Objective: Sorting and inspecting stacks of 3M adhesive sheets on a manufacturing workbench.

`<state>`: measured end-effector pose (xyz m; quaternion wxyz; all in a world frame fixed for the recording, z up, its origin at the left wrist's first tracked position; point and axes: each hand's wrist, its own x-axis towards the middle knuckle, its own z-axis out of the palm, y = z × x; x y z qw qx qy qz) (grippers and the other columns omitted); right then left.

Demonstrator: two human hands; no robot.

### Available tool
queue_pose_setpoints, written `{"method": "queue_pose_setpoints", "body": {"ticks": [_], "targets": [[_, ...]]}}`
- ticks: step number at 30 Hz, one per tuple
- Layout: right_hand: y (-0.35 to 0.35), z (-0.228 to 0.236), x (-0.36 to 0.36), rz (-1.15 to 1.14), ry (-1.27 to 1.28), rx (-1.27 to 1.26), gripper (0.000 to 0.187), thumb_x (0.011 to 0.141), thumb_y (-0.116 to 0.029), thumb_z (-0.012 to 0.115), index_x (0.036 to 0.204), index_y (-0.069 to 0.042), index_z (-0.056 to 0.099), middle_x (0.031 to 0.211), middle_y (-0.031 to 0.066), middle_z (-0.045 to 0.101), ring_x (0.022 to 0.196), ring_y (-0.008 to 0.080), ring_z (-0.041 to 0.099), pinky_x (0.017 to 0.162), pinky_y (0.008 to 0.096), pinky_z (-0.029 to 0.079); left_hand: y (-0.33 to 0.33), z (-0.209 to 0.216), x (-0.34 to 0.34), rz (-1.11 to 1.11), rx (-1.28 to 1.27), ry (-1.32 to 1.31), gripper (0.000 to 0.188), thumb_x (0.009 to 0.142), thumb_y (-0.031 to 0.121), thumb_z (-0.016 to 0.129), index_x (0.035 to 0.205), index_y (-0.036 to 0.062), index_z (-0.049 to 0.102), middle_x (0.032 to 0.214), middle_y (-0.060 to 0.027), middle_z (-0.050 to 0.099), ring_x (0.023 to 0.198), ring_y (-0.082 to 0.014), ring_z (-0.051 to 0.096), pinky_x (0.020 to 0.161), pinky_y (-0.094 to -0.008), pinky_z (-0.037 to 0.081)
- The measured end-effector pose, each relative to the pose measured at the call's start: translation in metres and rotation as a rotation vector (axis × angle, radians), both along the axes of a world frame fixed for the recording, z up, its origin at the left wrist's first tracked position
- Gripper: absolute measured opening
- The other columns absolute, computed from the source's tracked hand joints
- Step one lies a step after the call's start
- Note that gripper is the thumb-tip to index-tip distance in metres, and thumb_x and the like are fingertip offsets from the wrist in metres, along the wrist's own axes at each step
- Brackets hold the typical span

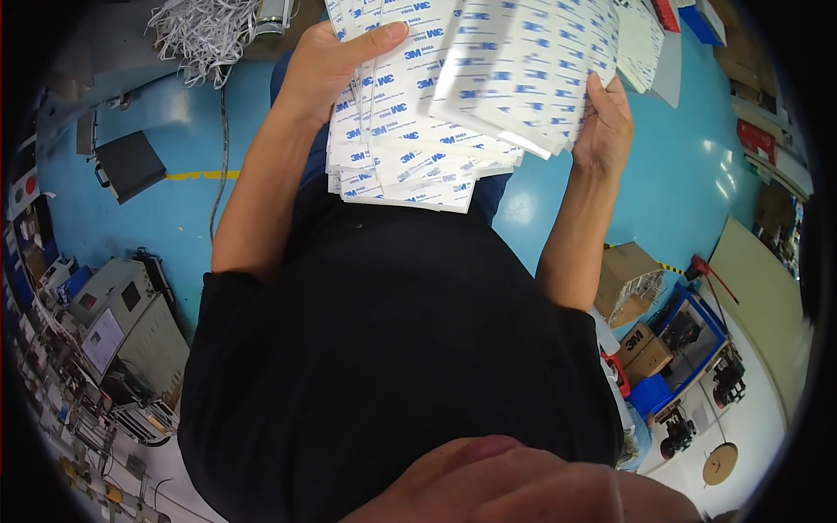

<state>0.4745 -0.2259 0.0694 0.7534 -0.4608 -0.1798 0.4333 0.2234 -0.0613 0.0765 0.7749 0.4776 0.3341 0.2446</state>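
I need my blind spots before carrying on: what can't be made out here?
All in the head view:
Left hand: fingers except the thumb, hidden under the sheets.
Right hand: some fingertips, hidden behind the sheets.
Sheets' far ends: cut off by the top edge.
Sheet count: hidden by overlap.
Clutter at the left rim: too small.

Worn on the head, the one fisheye view looks steeply down from close above the black shirt [392, 349], with the left hand [327, 74] toward eleven o'clock, right hand [606, 126] toward two.
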Motion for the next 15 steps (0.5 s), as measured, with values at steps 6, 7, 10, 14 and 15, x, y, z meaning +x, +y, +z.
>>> {"method": "queue_pose_setpoints", "body": {"ticks": [6, 7, 10, 14, 15], "targets": [[-0.012, -0.016, 0.010, 0.012, 0.188, 0.163, 0.037, 0.087, -0.005, 0.049, 0.122, 0.007, 0.043, 0.118, 0.0169, 0.054, 0.103, 0.0228, 0.057, 0.089, 0.0352, 0.047, -0.003, 0.003, 0.004, 0.011, 0.040, -0.018, 0.035, 0.077, 0.020, 0.072, 0.101, -0.0036, 0.061, 0.091, -0.0166, 0.067, 0.073, -0.0198, 0.068, 0.064, -0.0276, 0.054], [-0.014, -0.016, 0.009, -0.012, 0.232, 0.197, 0.038, 0.087, -0.005, 0.049, 0.123, 0.005, 0.043, 0.115, 0.0144, 0.055, 0.098, 0.0209, 0.057, 0.085, 0.0336, 0.048, -0.003, 0.003, 0.005, 0.007, 0.041, -0.024, 0.035, 0.077, 0.020, 0.072, 0.101, -0.0036, 0.061, 0.091, -0.0166, 0.067, 0.073, -0.0198, 0.068, 0.064, -0.0276, 0.054], [-0.018, -0.016, 0.006, 0.039, 0.351, 0.363, 0.039, 0.086, -0.007, 0.051, 0.124, 0.002, 0.044, 0.100, 0.0078, 0.055, 0.081, 0.0144, 0.052, 0.072, 0.0264, 0.043, -0.002, 0.002, 0.006, 0.001, 0.015, -0.006, 0.036, 0.075, 0.019, 0.074, 0.100, -0.0038, 0.061, 0.091, -0.0159, 0.067, 0.074, -0.0191, 0.067, 0.065, -0.0276, 0.054], [-0.016, -0.011, -0.004, 0.044, 0.314, 0.375, 0.040, 0.085, -0.006, 0.053, 0.123, 0.001, 0.045, 0.090, 0.0047, 0.051, 0.072, 0.0111, 0.044, 0.063, 0.0235, 0.036, -0.005, 0.005, 0.006, 0.014, -0.018, -0.042, 0.034, 0.075, 0.014, 0.074, 0.100, -0.0052, 0.061, 0.092, -0.0141, 0.066, 0.077, -0.0176, 0.065, 0.067, -0.0270, 0.053], [-0.016, -0.011, -0.006, 0.077, 0.272, 0.368, 0.040, 0.085, -0.006, 0.054, 0.123, 0.002, 0.044, 0.098, 0.0073, 0.055, 0.081, 0.0127, 0.051, 0.071, 0.0250, 0.042, -0.006, 0.003, 0.006, 0.008, -0.013, -0.053, 0.033, 0.075, 0.012, 0.074, 0.100, -0.0051, 0.061, 0.092, -0.0141, 0.066, 0.076, -0.0176, 0.065, 0.066, -0.0270, 0.053]]}}
